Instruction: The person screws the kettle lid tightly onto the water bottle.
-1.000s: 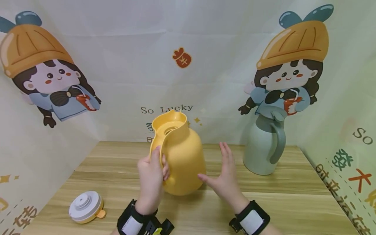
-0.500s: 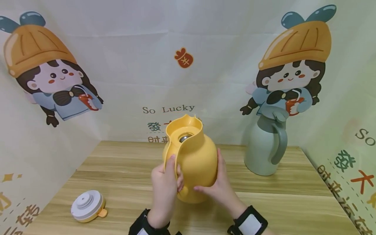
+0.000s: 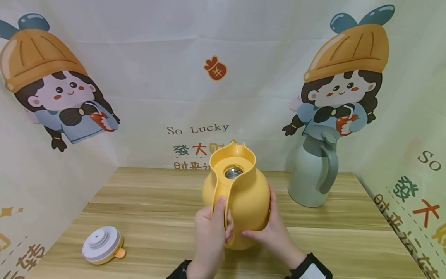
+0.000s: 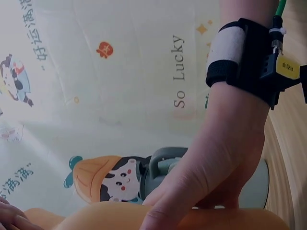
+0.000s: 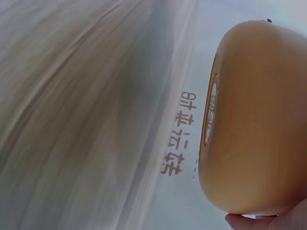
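A yellow vacuum jug (image 3: 245, 209) is held up off the table in the head view, its open mouth with a silvery inside showing and its handle facing me. My left hand (image 3: 212, 232) grips that handle, thumb on top. My right hand (image 3: 273, 228) holds the jug's right side low down, thumb at the front and fingers mostly hidden behind it. In the right wrist view, the jug's body (image 5: 259, 120) and the edge of its base appear apart from the table. On the table at the left lies a round white and yellow lid (image 3: 102, 244), with a small orange-yellow tab.
A grey-green vacuum jug (image 3: 308, 180) with its lid on stands at the back right, handle to the right. Wood-grain table (image 3: 156, 193) spreads beneath. A printed cloth (image 3: 156, 77) with cartoon figures hangs behind and at both sides.
The yellow jug has moved right and toward me, turning more upright. My right hand, apart from it a second ago, has come to hold its side. The left hand keeps the handle.
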Demonstrator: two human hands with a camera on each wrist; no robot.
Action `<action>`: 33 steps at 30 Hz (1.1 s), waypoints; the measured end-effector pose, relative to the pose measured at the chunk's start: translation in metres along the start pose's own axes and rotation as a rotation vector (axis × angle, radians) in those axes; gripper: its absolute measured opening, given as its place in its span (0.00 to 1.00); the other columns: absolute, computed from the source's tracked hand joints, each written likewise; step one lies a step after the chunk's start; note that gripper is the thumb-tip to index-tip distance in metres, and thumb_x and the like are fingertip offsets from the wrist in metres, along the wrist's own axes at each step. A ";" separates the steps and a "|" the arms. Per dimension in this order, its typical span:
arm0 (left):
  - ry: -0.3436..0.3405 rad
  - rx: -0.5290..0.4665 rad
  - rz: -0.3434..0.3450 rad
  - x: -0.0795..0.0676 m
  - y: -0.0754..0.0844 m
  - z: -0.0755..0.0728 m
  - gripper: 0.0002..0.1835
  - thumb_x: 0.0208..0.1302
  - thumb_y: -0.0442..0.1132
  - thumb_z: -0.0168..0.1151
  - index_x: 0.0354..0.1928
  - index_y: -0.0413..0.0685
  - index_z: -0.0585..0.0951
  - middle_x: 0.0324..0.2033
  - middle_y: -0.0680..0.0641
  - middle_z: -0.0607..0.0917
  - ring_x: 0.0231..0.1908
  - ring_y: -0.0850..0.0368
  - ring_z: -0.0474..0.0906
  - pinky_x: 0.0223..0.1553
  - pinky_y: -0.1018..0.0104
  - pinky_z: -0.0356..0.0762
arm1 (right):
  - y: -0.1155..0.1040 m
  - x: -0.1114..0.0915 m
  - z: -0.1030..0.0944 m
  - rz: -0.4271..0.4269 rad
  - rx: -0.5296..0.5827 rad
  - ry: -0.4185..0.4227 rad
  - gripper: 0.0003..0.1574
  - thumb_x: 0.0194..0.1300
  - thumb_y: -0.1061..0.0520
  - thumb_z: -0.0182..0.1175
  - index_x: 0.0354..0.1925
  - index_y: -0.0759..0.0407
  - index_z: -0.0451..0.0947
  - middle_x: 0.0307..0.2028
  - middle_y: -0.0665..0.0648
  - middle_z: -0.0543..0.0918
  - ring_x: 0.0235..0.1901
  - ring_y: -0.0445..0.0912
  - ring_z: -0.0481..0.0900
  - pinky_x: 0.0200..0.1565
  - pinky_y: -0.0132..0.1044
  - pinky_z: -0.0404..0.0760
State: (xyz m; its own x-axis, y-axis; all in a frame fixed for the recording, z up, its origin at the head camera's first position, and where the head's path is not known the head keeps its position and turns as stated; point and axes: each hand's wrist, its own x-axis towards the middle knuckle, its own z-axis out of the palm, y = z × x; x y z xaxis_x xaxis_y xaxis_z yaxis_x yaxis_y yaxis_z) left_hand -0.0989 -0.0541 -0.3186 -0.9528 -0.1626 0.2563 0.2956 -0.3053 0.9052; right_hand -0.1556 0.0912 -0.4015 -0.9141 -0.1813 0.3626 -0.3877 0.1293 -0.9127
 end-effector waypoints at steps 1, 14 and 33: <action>-0.014 0.000 0.001 -0.002 -0.001 0.002 0.28 0.70 0.40 0.49 0.13 0.29 0.62 0.03 0.51 0.62 0.05 0.62 0.55 0.06 0.71 0.51 | 0.004 -0.001 -0.002 -0.012 -0.006 0.003 0.80 0.34 0.59 0.78 0.69 0.37 0.31 0.67 0.55 0.49 0.62 0.52 0.55 0.59 0.56 0.53; -0.124 -0.008 -0.074 -0.020 -0.018 0.021 0.28 0.71 0.40 0.46 0.15 0.25 0.62 0.04 0.52 0.63 0.06 0.64 0.57 0.08 0.74 0.54 | 0.028 -0.018 -0.030 -0.019 -0.039 -0.022 0.83 0.31 0.60 0.79 0.69 0.36 0.30 0.69 0.58 0.41 0.62 0.58 0.51 0.56 0.62 0.51; -0.194 0.008 -0.069 -0.030 -0.047 0.034 0.28 0.73 0.40 0.42 0.16 0.27 0.63 0.05 0.34 0.59 0.06 0.64 0.57 0.09 0.77 0.55 | 0.046 -0.028 -0.056 -0.014 -0.066 -0.092 0.85 0.29 0.63 0.79 0.70 0.39 0.29 0.69 0.53 0.41 0.63 0.53 0.51 0.55 0.36 0.61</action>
State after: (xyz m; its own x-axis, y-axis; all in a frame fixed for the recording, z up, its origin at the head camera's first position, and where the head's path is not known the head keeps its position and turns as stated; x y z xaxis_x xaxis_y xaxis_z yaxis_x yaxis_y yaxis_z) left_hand -0.0865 -0.0030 -0.3573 -0.9664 0.0428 0.2535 0.2294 -0.3017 0.9254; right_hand -0.1541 0.1566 -0.4435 -0.8950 -0.2723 0.3534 -0.4100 0.1896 -0.8922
